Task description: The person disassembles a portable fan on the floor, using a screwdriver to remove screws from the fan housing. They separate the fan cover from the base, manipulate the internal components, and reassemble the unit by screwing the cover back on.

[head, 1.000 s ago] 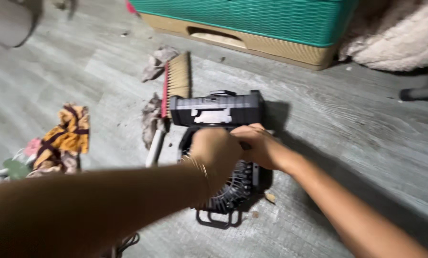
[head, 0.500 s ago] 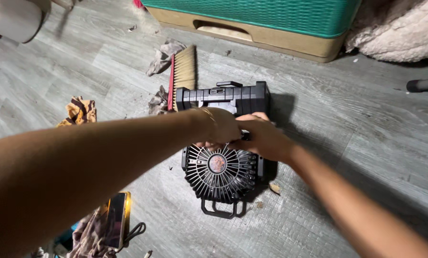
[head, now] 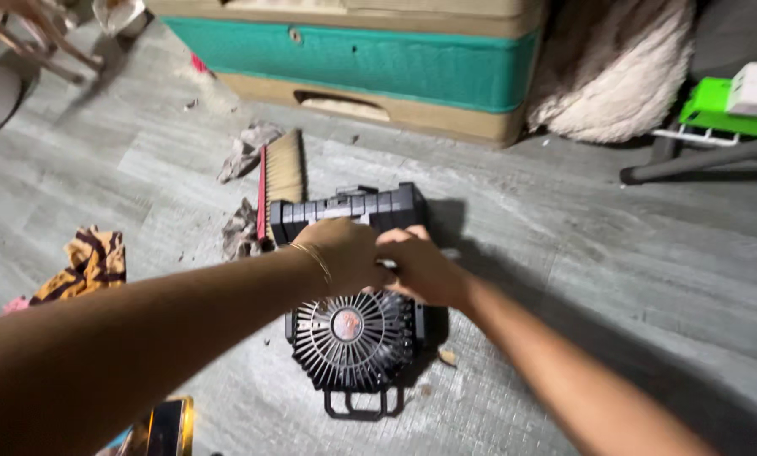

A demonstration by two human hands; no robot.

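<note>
Both hands, left hand (head: 344,253) and right hand (head: 420,266), are closed on the black portable fan (head: 353,325) lying beneath them on the floor (head: 606,253); fingers could be pinched if the hinged base snaps.

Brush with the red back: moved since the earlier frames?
No. The brush lies against the black fan unit's left top corner as before; only the camera shifted.

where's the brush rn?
In the head view the brush lies on the grey floor, left of centre, just beyond the left hand and touching the black fan unit's upper left corner.
</note>
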